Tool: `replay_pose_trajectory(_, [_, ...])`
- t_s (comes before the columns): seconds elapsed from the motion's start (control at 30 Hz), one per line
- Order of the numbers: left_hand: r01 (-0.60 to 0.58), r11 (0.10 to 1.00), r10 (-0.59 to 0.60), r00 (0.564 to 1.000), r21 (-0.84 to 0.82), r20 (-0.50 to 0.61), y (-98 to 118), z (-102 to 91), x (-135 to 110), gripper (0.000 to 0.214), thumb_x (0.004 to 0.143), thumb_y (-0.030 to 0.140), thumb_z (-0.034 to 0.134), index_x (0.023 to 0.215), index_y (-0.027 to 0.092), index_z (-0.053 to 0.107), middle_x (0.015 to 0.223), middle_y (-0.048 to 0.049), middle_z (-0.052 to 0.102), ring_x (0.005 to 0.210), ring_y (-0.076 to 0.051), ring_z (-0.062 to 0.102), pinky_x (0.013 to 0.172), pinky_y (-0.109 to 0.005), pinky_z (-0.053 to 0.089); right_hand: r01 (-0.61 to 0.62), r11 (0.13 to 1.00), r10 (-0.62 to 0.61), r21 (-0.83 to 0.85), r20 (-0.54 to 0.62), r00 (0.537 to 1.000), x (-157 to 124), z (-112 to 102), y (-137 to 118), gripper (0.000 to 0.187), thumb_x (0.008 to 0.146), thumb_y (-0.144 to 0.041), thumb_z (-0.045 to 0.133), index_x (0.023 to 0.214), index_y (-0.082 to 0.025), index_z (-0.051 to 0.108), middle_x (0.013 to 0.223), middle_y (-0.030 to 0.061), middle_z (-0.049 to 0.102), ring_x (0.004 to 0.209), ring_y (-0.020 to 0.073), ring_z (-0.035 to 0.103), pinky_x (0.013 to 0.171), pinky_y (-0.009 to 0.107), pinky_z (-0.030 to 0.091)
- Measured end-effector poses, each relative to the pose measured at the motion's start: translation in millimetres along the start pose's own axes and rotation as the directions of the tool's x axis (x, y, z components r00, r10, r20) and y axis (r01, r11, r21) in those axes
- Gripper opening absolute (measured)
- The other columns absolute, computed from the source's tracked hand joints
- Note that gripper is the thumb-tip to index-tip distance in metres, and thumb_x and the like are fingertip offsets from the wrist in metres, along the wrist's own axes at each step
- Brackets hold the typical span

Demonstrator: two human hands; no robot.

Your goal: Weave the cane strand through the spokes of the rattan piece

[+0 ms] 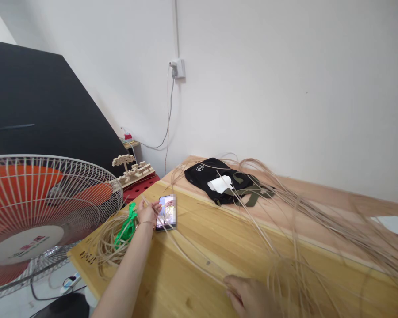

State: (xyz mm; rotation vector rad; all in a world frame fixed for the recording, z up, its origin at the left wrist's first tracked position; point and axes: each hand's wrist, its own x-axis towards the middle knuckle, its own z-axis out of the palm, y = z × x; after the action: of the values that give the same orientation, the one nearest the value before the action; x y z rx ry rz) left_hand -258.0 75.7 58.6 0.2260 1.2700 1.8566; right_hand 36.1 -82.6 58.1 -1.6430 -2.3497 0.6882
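Two hands of mine hold one long cane strand (185, 249), its long axis running slantwise across the tabletop (179, 287) from about 8 o'clock to 5 o'clock of my view. My left hand (148, 213) has a narrow grip on it just beside a phone (166, 213) lying face up, its screen blurred. My right hand (248, 297) closes in a narrow grip near the strand's lower stretch, among loose cane strands (295, 229) that spread toward 3 o'clock. A cane coil (108, 243) tied with green ribbon (128, 227) lies at 8 o'clock, close to the tabletop's left edge, with a standing fan (43, 216) just past that edge at 9 o'clock. A black bag (219, 181) sits at 12 o'clock, touched by strands, and the far edge meets a white wall (268, 79).
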Motion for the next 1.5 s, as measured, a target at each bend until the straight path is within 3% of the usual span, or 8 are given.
replay_pose_trajectory(0.2, [-0.068,0.998,0.068,0.998,0.016,-0.007,3.7,0.2,-4.3,0.046,0.072,0.001,0.037,0.11,0.027,0.036,0.058,0.0054,0.049,0.031,-0.001,0.034,0.033,-0.01,0.022,-0.086,0.968,0.074,0.235,0.062,0.995,-8.5,7.8,23.9,0.025,0.072,-0.028,0.046,0.089,-0.02,0.064,0.048,-0.0026,0.05,0.046,0.012,0.047,0.046,0.021,0.029])
replay_pose_trajectory(0.37, [-0.079,0.997,0.079,0.997,0.016,-0.015,6.7,1.4,-6.5,0.043,0.067,-0.001,0.037,0.102,0.024,0.039,0.056,0.0069,0.044,0.031,-0.001,0.03,0.033,-0.012,0.02,-0.162,0.828,0.119,0.536,0.113,0.986,-22.9,5.5,34.4,0.03,0.071,-0.04,0.046,0.082,-0.018,0.063,0.048,-0.0047,0.04,0.045,0.0098,0.039,0.045,0.02,0.028])
replay_pose_trajectory(0.6, [-0.08,0.997,0.08,0.997,-0.019,-0.021,6.2,3.1,-3.4,0.017,0.066,0.004,0.039,0.074,0.019,0.036,0.05,0.0085,0.035,0.03,-0.002,0.024,0.033,-0.013,0.014,-0.205,0.844,0.194,0.495,0.074,0.978,-34.8,-24.7,20.8,0.036,0.076,-0.047,0.039,0.066,-0.02,0.06,0.059,0.0001,0.053,0.063,0.0145,0.05,0.059,0.021,0.038])
replay_pose_trajectory(0.8, [-0.099,0.993,0.099,0.995,-0.056,-0.009,3.6,3.2,-2.4,0.018,0.067,0.007,0.044,0.076,0.021,0.037,0.048,0.0097,0.033,0.031,-0.002,0.023,0.036,-0.015,0.014,-0.282,0.832,0.197,0.477,0.22,0.955,-33.0,-29.6,26.2,0.032,0.076,-0.046,0.041,0.069,-0.018,0.056,0.048,-0.0045,0.038,0.045,0.0092,0.04,0.046,0.018,0.031])
replay_pose_trajectory(0.9, [-0.101,0.992,0.102,0.995,-0.07,-0.001,4.4,3.3,-2.6,0.018,0.068,0.007,0.042,0.078,0.021,0.038,0.047,0.0097,0.033,0.031,-0.003,0.023,0.036,-0.015,0.013,-0.367,0.771,0.233,0.52,0.306,0.923,-32.9,-24.4,29.6,0.031,0.074,-0.048,0.043,0.069,-0.019,0.051,0.044,-0.0071,0.032,0.037,0.0067,0.032,0.038,0.018,0.024])
replay_pose_trajectory(1.17, [-0.082,0.991,0.084,0.996,-0.108,0.015,9.8,3.4,-5.2,0.023,0.064,0.002,0.04,0.078,0.02,0.04,0.046,0.0101,0.031,0.03,-0.003,0.022,0.036,-0.016,0.014,-0.415,0.567,0.26,0.711,0.323,0.91,-32.7,-12.7,43.3,0.03,0.074,-0.047,0.043,0.071,-0.018,0.048,0.038,-0.0094,0.035,0.031,0.0041,0.03,0.036,0.016,0.021])
replay_pose_trajectory(1.37, [-0.02,0.986,0.026,0.999,-0.168,0.033,13.0,0.3,-3.3,0.021,0.064,0.0,0.038,0.073,0.019,0.04,0.045,0.0091,0.031,0.029,-0.003,0.022,0.035,-0.016,0.014,-0.418,0.578,0.297,0.701,0.296,0.908,-37.2,-16.8,50.6,0.028,0.072,-0.044,0.046,0.065,-0.017,0.048,0.04,-0.0082,0.038,0.032,0.0037,0.03,0.036,0.017,0.02])
replay_pose_trajectory(1.5, [0.048,0.975,-0.035,0.997,-0.216,0.067,14.3,-2.6,6.0,0.017,0.07,0.002,0.033,0.069,0.018,0.038,0.044,0.0085,0.028,0.029,-0.004,0.02,0.033,-0.016,0.012,-0.382,0.755,0.365,0.533,0.141,0.92,-40.5,-24.9,52.4,0.015,0.069,-0.029,0.051,0.063,-0.016,0.052,0.046,-0.0058,0.041,0.04,0.0056,0.036,0.04,0.018,0.025])
